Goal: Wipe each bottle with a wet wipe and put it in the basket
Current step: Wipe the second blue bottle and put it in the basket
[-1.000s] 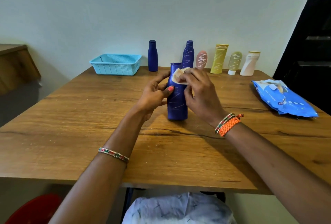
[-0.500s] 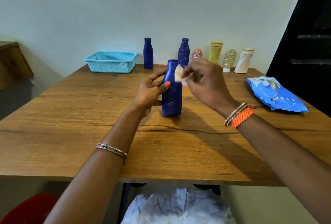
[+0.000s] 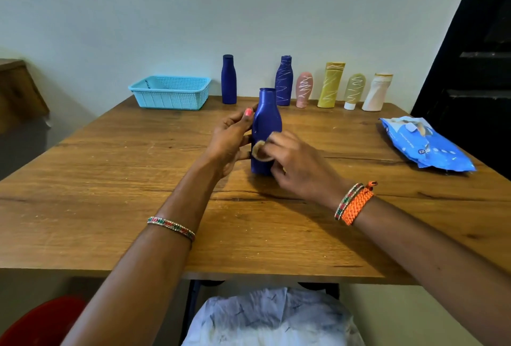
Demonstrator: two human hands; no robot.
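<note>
Blue plastic fills the space between the two hands: a dark blue bottle (image 3: 266,130) stands upright on the wooden table (image 3: 110,193), the left hand (image 3: 231,141) curled round its left side to steady it. The right hand (image 3: 297,164) pinches a crumpled, yellowed wet wipe (image 3: 260,150) and presses it against the bottle's lower body, just beside the left thumb.

That is the change – half a second ago the wipe was up at the neck, and a second ago it was rubbing the shoulder, where pale scribbles still ran down the body. Now the upper half looks nearly clean (a faint trace or two remains near the left hand), so the wiping has worked its way down and this bottle is, I judge, close to done.

Beyond the hands, along the wall, wait the others: a scribbled blue bottle (image 3: 284,80) straight behind, then off to the right a pink tube (image 3: 304,89), a yellow tube (image 3: 331,84), a green tube (image 3: 354,91) and a white bottle (image 3: 377,92), most still marked. Left of those stands a plain blue bottle (image 3: 229,79), and further left the turquoise basket (image 3: 170,92), its contents hard to make out – the likely next stop. Far out from the right hand lies the blue wipes packet (image 3: 423,144).
</note>
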